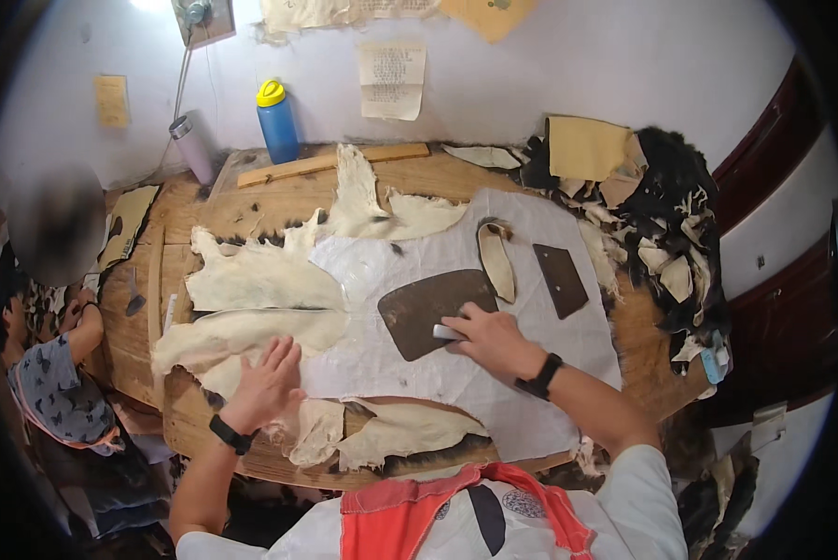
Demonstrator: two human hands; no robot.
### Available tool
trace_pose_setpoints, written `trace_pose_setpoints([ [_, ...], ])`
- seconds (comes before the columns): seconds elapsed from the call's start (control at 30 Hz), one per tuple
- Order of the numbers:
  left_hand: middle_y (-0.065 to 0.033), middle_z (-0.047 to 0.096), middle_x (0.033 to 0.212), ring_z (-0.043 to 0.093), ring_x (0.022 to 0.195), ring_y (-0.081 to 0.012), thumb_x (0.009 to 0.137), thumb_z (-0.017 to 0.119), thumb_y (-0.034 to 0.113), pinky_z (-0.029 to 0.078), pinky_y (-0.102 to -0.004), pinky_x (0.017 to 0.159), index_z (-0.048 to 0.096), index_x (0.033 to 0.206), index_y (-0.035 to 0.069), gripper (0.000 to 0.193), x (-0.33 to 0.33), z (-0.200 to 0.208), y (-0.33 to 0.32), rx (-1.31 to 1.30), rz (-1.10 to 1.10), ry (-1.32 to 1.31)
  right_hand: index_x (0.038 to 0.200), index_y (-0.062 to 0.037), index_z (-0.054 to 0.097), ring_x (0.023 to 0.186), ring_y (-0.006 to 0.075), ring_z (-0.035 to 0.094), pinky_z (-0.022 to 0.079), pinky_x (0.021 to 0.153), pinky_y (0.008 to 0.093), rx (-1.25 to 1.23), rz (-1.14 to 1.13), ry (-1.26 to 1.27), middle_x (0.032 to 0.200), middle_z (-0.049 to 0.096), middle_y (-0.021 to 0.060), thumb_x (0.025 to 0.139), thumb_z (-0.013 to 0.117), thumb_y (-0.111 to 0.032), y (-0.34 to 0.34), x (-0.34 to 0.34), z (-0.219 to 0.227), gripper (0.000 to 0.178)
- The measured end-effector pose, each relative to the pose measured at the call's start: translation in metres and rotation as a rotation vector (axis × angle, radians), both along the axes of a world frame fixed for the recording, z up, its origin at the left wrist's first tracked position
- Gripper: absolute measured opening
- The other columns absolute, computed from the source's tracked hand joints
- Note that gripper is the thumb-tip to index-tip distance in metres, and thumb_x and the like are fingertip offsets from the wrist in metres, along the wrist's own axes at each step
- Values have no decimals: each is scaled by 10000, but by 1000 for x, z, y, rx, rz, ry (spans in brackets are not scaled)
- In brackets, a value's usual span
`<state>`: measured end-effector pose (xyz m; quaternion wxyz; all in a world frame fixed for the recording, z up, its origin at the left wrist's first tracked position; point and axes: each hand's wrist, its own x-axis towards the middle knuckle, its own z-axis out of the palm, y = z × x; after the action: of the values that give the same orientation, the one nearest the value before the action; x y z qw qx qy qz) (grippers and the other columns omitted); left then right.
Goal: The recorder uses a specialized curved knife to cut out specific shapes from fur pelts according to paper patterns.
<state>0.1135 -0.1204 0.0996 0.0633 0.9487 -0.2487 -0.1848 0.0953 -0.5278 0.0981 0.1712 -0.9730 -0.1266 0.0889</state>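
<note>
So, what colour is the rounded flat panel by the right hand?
The panel is dark brown, shown best in the head view.

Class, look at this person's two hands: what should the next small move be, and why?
Probably slide the left hand across to the near edge of the large brown panel to steady it. That hand is spread over the pale hide, apart from the panel, while the right hand, holding a small pale object, is the only one at the panel.
</note>
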Motion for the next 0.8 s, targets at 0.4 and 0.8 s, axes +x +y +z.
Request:
trace_pose_setpoints([
  [0.4,-180,326,1543,337,1395,-408,903,633,375,376,-556,1024,385,1474,110,677,6,-35,-66,-108,-291,-165,1332,-165,579,903,330,701,570,750,419,-138,234,-100,1382,547,172,842,718,-375,14,17,-14,551],
  [0.8,-229,538,1266,529,1145,-417,800,712,128,463,-440,946,510,1290,10,543,13,-49,-78,-591,30,-203,1037,-80,679,900,333,670,526,757,461,16,-83,-58,1000,647,108,795,741,-237,-12,37,-7,295],
])
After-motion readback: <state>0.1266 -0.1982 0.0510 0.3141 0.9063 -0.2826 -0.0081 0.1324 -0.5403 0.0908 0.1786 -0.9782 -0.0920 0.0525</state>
